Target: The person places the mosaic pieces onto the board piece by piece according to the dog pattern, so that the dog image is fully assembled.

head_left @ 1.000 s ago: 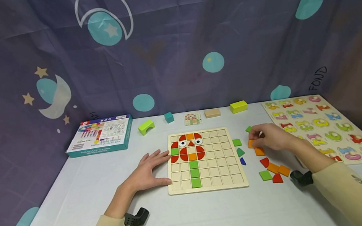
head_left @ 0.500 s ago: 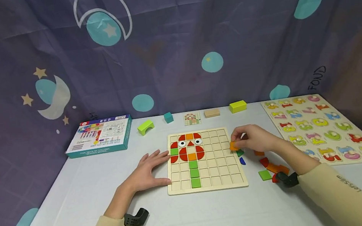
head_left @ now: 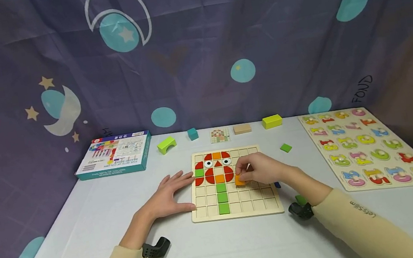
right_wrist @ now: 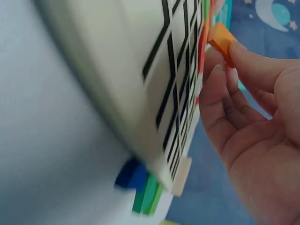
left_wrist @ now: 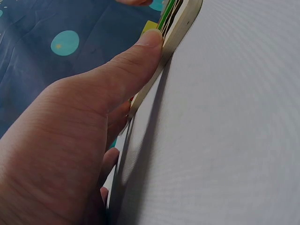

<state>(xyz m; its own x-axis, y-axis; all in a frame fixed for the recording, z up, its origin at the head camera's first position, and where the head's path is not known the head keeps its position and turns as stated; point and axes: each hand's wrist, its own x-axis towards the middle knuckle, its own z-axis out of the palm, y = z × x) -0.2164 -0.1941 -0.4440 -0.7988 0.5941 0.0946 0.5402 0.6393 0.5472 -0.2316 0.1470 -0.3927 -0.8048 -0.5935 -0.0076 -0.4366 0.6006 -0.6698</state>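
The worktop (head_left: 84, 216) is covered with a pale, light-grey cloth and is backed by a dark blue-purple curtain (head_left: 195, 51) printed with moons, stars and teal dots. A wooden grid board (head_left: 258, 203) lies flat at the centre of the worktop; its upper-left cells carry red, orange and green tiles with two eye tiles, and a green column runs down below them. Along the far edge stand a boxed set (head_left: 115, 155), a lime arch block (head_left: 166, 144), a teal cube (head_left: 192, 133), a pattern card (head_left: 219, 135), a plain wooden block (head_left: 242, 129) and a yellow-green block (head_left: 272, 121). A number puzzle board (head_left: 367, 146) lies at the right. The orange tile (head_left: 239, 180) is a small, square, flat-faced piece; it sits over the grid board, just right of the placed tiles. The right hand (head_left: 261, 170) pinches the orange tile between thumb and fingertips. The left hand (head_left: 170, 193) rests flat, fingers straight, its thumb against the board's left edge.
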